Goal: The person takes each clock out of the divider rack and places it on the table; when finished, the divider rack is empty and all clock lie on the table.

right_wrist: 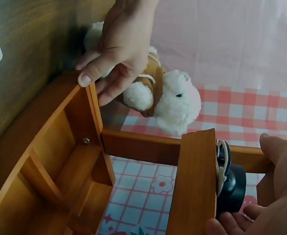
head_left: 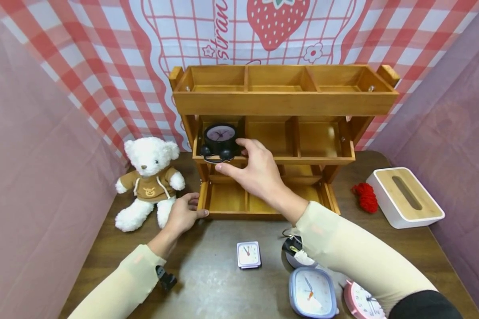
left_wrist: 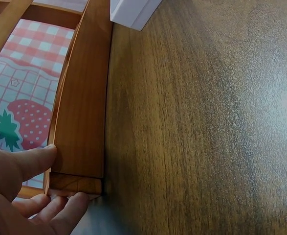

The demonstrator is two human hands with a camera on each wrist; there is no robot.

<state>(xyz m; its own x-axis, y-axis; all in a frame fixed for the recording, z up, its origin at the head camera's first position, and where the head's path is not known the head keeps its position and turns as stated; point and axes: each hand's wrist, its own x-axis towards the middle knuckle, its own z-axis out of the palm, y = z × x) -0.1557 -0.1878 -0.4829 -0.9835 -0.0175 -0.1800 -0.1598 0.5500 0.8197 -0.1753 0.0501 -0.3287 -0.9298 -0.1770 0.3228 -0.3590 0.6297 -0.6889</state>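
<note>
A black twin-bell alarm clock (head_left: 221, 134) leans in the left compartment of the middle tier of a wooden shelf (head_left: 285, 104), bells toward the front. Beside it is my right hand (head_left: 259, 170), its fingertips at the clock's right side and the thumb spread apart near the tier's front edge. The right wrist view shows the clock (right_wrist: 234, 188) behind the front board, with fingers against its lower side. My left hand (head_left: 182, 215) grips the lower tier's left corner; in the left wrist view its thumb lies on the front board (left_wrist: 82, 112) and the fingers bend round the end.
A white teddy bear (head_left: 147, 186) sits left of the shelf. On the table lie a small square clock (head_left: 249, 254), a blue clock (head_left: 312, 292) and a pink clock (head_left: 363, 301). Red yarn (head_left: 366, 197) and a tissue box (head_left: 407, 195) stand at the right.
</note>
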